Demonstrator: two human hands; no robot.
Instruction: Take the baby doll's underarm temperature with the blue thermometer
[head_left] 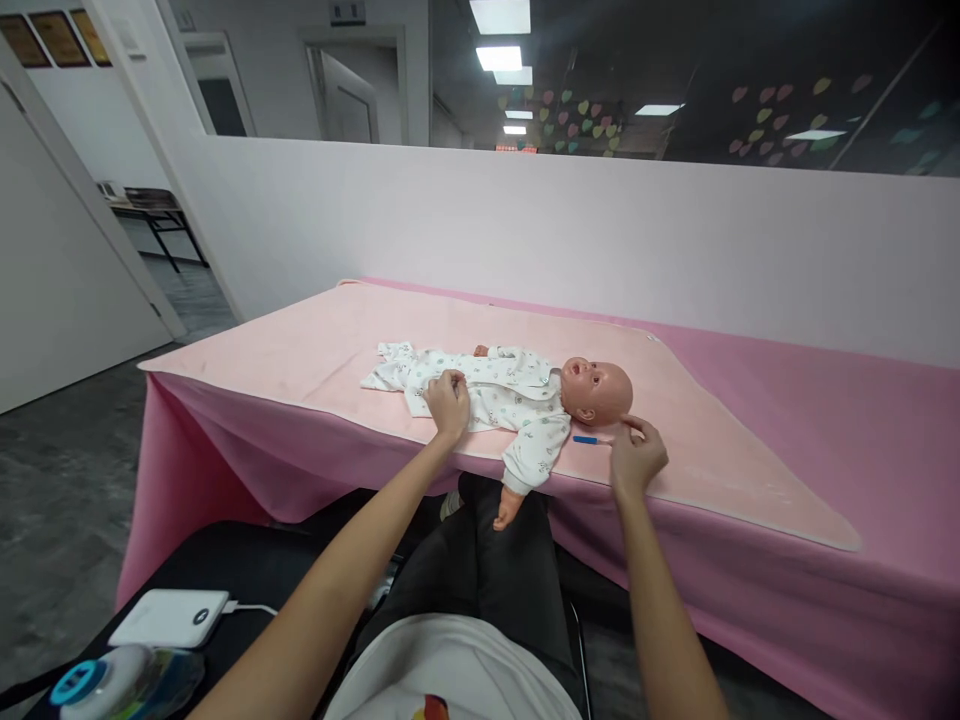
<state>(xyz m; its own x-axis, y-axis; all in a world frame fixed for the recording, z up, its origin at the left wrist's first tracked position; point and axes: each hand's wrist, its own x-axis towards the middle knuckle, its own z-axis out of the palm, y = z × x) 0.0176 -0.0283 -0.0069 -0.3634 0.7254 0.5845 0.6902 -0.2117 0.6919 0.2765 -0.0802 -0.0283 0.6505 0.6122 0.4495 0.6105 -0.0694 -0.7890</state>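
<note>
Mid-frame, the left hand (450, 405) and right hand (640, 457) are appearing curled by the doll (510, 405), grips unclear; they're seemingly positioning it, next needing gentle steadying.

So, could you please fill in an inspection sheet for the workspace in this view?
Surface: pale pink mat over a deeper pink tablecloth.
Main things: baby doll in printed white clothes, near arm hanging over the front edge; blue stick-like item beside its head, kind unclear.
Clutter: power bank and blue-capped bottle on the black seat.
Hands: left hand at the doll's clothes; right hand by its head, grip unclear.
Cables: white cable at the power bank.
Surroundings: white wall, dark window above.
</note>
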